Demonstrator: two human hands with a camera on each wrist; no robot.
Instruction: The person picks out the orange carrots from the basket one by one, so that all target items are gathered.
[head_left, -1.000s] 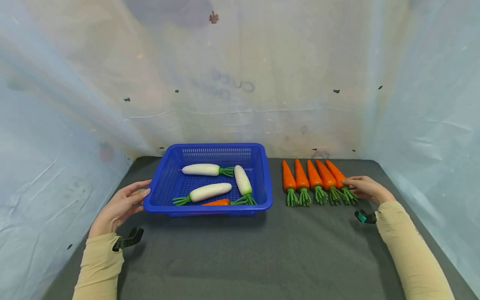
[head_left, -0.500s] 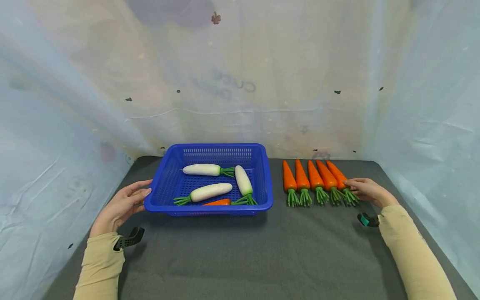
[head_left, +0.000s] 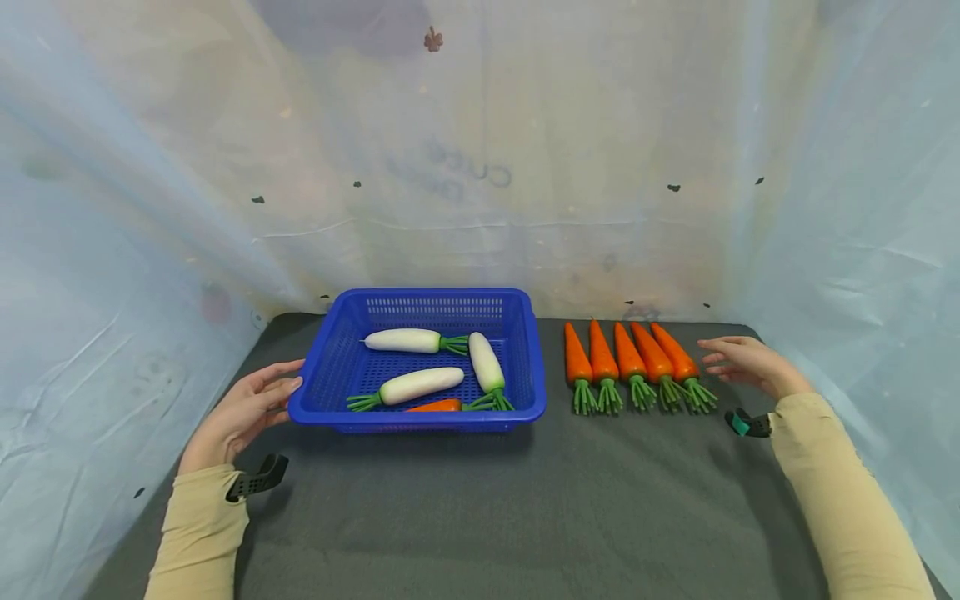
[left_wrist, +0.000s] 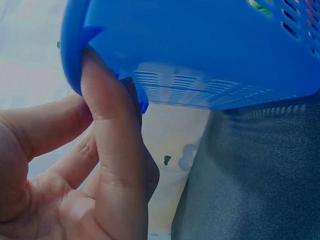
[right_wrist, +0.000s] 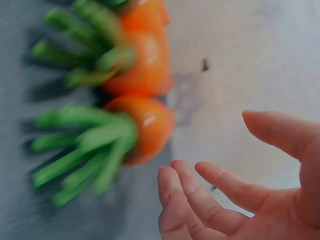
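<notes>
My left hand (head_left: 243, 412) pinches the left rim of a blue slotted plastic basket (head_left: 535, 358); the left wrist view shows thumb and fingertips at the rim (left_wrist: 71, 45). Inside lie three white radishes with green stems, a back one (head_left: 401, 340), a front one (head_left: 422, 383) and a right one (head_left: 486, 362). An orange carrot (head_left: 437, 406) is partly hidden behind the front rim. Several carrots (head_left: 628, 354) lie in a row right of the basket, stems toward me. Just right of the rightmost carrot (head_left: 677, 357), my right hand (head_left: 753, 367) hovers with fingers apart, holding nothing.
A dark grey cloth (head_left: 480, 508) covers the table. Pale plastic sheeting (head_left: 480, 167) stands behind it and on both sides. Each wrist wears a black strap, the left strap (head_left: 258, 477) and the right strap (head_left: 748, 423).
My right hand has let go of the rightmost carrot and drawn back to the right, its fingers spreading. The left hand and basket have stayed in place.
</notes>
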